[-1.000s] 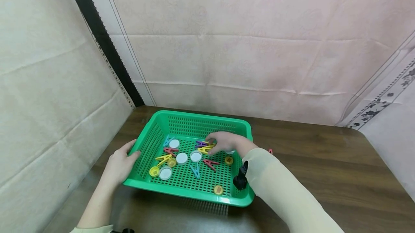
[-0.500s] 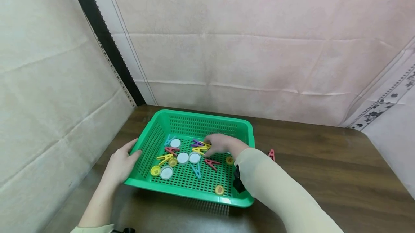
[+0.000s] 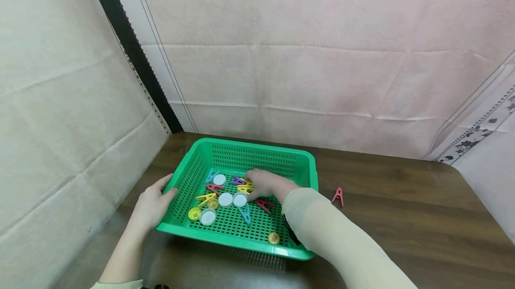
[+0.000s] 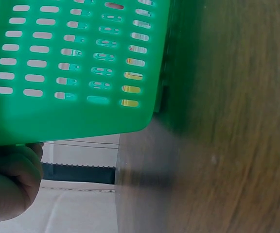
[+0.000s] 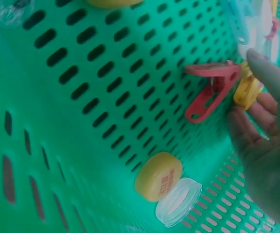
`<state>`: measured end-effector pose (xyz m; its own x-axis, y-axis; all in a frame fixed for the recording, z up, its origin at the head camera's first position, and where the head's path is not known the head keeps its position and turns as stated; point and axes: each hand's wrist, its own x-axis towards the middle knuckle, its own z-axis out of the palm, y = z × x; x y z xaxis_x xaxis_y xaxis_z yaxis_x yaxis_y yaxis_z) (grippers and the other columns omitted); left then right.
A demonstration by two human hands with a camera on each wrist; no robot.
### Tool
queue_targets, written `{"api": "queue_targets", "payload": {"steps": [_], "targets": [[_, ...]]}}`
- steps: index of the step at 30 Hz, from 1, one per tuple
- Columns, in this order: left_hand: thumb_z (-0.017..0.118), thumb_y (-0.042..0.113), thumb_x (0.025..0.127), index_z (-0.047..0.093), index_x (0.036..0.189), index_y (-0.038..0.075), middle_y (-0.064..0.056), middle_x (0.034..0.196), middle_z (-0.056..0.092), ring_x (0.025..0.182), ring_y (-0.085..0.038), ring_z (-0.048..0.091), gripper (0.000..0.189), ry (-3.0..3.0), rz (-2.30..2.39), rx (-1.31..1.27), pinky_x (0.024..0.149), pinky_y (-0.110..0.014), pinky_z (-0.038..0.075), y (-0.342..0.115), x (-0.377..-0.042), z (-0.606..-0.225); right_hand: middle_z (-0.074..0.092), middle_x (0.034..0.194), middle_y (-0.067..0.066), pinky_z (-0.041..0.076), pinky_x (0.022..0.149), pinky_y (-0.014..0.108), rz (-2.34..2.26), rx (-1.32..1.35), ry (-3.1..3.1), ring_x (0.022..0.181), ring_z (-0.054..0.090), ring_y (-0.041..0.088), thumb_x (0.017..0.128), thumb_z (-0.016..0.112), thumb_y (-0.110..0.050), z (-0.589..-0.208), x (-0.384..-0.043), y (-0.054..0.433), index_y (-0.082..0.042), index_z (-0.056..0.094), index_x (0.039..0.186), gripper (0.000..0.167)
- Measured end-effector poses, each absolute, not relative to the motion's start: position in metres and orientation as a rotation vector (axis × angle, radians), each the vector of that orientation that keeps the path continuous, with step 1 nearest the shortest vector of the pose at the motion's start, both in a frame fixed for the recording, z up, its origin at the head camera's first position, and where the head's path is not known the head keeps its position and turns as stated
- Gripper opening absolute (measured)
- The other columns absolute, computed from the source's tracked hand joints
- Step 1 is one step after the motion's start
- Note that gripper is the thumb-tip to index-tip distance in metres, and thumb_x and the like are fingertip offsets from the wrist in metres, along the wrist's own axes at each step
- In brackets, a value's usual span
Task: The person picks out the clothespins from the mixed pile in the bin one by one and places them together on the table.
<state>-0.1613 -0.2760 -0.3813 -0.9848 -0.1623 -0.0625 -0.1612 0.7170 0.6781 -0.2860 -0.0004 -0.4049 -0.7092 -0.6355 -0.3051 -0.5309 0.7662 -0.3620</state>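
My left hand grips the left rim of a green plastic basket, thumb on top of the rim. My right hand reaches down inside, its relaxed fingers and thumb against yellow clothespins. A purple clothespin lies just left of them. Near the thumb sit white caps, and a blue clothespin is just below. In the right wrist view, a red clothespin lies beside the fingers on the perforated floor. A yellow cap and a clear ring-shaped cap lie behind the hand.
More caps and clothespins lie in the basket's left half, with a yellow cap near the front. One amber cap is near the front right. Outside, a red clothespin lies on the brown wooden table. Cloth-covered walls stand behind and left.
My right hand has slid left inside the basket, and the yellow and purple clothespins have shifted left with it. The left hand keeps its hold on the rim.
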Motion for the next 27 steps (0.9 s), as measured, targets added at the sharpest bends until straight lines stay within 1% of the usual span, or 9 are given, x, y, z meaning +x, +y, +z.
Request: {"api": "queue_targets", "payload": {"steps": [7, 11, 13, 16, 21, 24, 27], "targets": [[0.045, 0.034, 0.097, 0.031, 0.147, 0.007, -0.020, 0.115, 0.057, 0.063, -0.019, 0.054, 0.058, -2.909, -1.139, 0.275, 0.058, -0.033, 0.042, -0.2758, -0.1616, -0.3817, 0.053, 0.121, -0.001, 0.042, 0.089, 0.031, -0.298, -0.906, 2.546, 0.104, 0.050, 0.012, 0.083, 0.072, -0.029, -0.4048, -0.2838, -0.0048, -0.015, 0.052, 0.131, 0.053], [0.045, 0.034, 0.097, 0.031, 0.147, 0.007, -0.020, 0.115, 0.057, 0.063, -0.019, 0.054, 0.058, -2.910, -1.132, 0.280, 0.058, -0.033, 0.042, -0.2761, -0.1614, -0.3818, 0.054, 0.116, -0.002, 0.043, 0.084, 0.030, -0.296, -0.945, 2.538, 0.096, 0.049, 0.012, 0.084, 0.071, -0.027, -0.4049, -0.2845, -0.0059, -0.015, 0.055, 0.127, 0.047], [0.045, 0.034, 0.097, 0.031, 0.147, 0.007, -0.019, 0.113, 0.058, 0.062, -0.019, 0.053, 0.058, -2.909, -1.131, 0.281, 0.057, -0.033, 0.042, -0.2762, -0.1612, -0.3822, 0.055, 0.113, -0.003, 0.043, 0.082, 0.030, -0.300, -0.963, 2.528, 0.093, 0.049, 0.012, 0.084, 0.071, -0.026, -0.4055, -0.2850, -0.0062, -0.015, 0.056, 0.124, 0.044], [0.045, 0.033, 0.097, 0.031, 0.146, 0.007, -0.018, 0.109, 0.058, 0.061, -0.019, 0.053, 0.058, -2.909, -1.138, 0.284, 0.056, -0.033, 0.042, -0.2758, -0.1609, -0.3828, 0.055, 0.113, -0.003, 0.043, 0.083, 0.031, -0.288, -0.978, 2.520, 0.092, 0.048, 0.011, 0.084, 0.070, -0.027, -0.4061, -0.2857, -0.0067, -0.015, 0.057, 0.124, 0.043], [0.045, 0.032, 0.097, 0.032, 0.146, 0.006, -0.018, 0.109, 0.058, 0.061, -0.019, 0.053, 0.057, -2.902, -1.138, 0.277, 0.057, -0.033, 0.042, -0.2756, -0.1608, -0.3827, 0.056, 0.107, -0.005, 0.043, 0.080, 0.031, -0.292, -1.028, 2.525, 0.088, 0.049, 0.012, 0.084, 0.070, -0.025, -0.4050, -0.2872, -0.0073, -0.016, 0.060, 0.120, 0.038], [0.045, 0.032, 0.097, 0.032, 0.146, 0.006, -0.017, 0.108, 0.059, 0.061, -0.019, 0.053, 0.057, -2.899, -1.134, 0.268, 0.057, -0.033, 0.041, -0.2758, -0.1611, -0.3827, 0.057, 0.111, -0.004, 0.044, 0.083, 0.030, -0.318, -1.048, 2.536, 0.093, 0.051, 0.012, 0.085, 0.070, -0.025, -0.4031, -0.2870, -0.0072, -0.016, 0.061, 0.121, 0.038], [0.045, 0.032, 0.097, 0.032, 0.146, 0.006, -0.016, 0.105, 0.059, 0.061, -0.019, 0.053, 0.057, -2.900, -1.130, 0.266, 0.057, -0.033, 0.041, -0.2759, -0.1612, -0.3833, 0.054, 0.123, -0.002, 0.043, 0.090, 0.031, -0.356, -1.036, 2.550, 0.108, 0.051, 0.013, 0.085, 0.070, -0.026, -0.4002, -0.2860, -0.0065, -0.015, 0.057, 0.127, 0.045]]}}
